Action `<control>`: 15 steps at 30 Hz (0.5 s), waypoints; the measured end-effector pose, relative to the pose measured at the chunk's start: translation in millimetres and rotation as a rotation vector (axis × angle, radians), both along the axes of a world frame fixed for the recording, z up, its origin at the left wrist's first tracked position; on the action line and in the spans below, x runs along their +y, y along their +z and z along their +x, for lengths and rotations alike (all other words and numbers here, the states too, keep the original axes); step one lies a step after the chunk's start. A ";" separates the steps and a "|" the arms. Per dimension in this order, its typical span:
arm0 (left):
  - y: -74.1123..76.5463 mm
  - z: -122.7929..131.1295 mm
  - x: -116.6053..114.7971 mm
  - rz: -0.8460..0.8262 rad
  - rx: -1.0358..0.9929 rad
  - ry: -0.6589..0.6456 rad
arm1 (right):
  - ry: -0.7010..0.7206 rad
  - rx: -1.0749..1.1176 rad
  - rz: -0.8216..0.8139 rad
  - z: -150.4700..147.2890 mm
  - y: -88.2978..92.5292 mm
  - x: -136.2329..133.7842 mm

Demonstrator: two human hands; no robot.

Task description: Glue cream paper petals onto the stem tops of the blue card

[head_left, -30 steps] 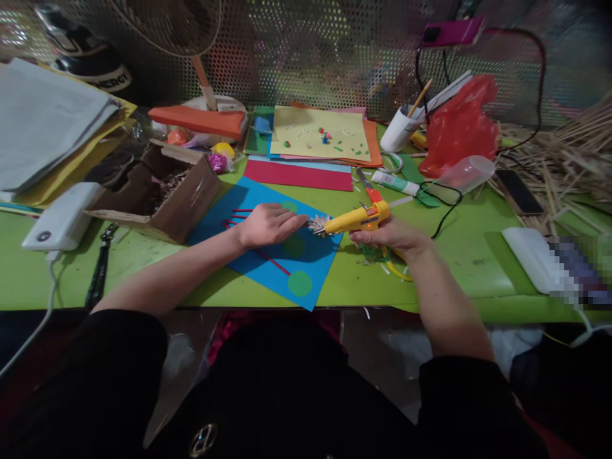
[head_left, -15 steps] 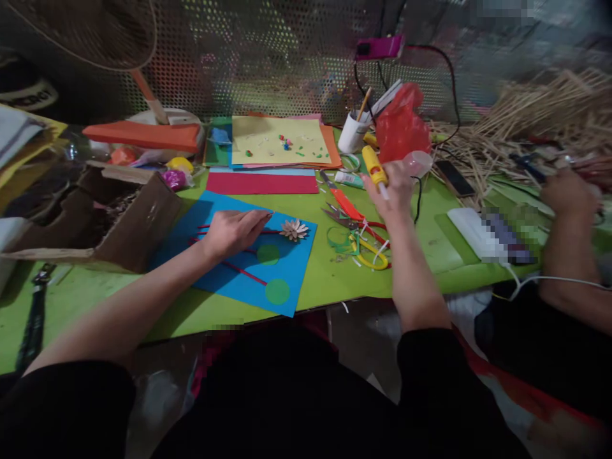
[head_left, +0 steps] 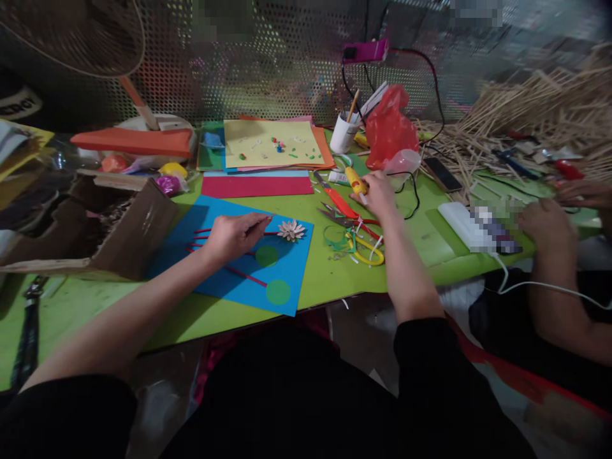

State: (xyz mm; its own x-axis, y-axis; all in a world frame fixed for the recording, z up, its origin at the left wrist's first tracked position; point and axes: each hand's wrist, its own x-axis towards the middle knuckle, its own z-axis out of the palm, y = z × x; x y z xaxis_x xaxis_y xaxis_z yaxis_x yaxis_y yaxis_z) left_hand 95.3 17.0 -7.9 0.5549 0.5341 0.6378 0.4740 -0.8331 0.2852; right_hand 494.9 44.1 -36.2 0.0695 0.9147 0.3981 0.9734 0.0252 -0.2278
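Observation:
My right hand (head_left: 378, 194) is closed round a yellow glue gun (head_left: 355, 182), low over the green table beside the scissors. Over the blue sheet (head_left: 299, 268) my left hand (head_left: 236, 237) is held in a pinch; a tiny pale bit shows at its fingertips, too small to name. Just right of those fingertips, a pale petalled flower (head_left: 291, 231) lies on the sheet at the end of a red stem. Two green paper circles (head_left: 278, 292) lie lower on the sheet, with red stems running to them. My left hand hides part of the stems.
Orange-handled scissors (head_left: 338, 201) and yellow-handled scissors (head_left: 370, 257) lie between my hands. A cardboard box (head_left: 138, 233) stands left. Behind are stacked coloured papers (head_left: 299, 131), a white cup (head_left: 343, 134) and a red plastic bag (head_left: 391, 124). A co-worker's hand (head_left: 547, 220) is at right.
My right hand has lowered the glue gun towards the table near the scissors. My left hand stays pinched above the blue sheet. The co-worker's hand has moved nearer, and the view has shifted slightly.

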 end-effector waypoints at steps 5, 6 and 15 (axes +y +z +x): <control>3.2 1.3 -2.1 -0.113 0.002 -0.026 | 0.036 0.190 -0.084 10.8 -5.3 1.2; 3.6 1.4 -2.3 -0.132 0.008 -0.022 | 0.042 0.212 -0.100 12.3 -6.0 1.0; 4.9 1.9 -2.3 -0.325 0.028 -0.009 | 0.034 0.349 -0.130 14.6 -9.6 2.9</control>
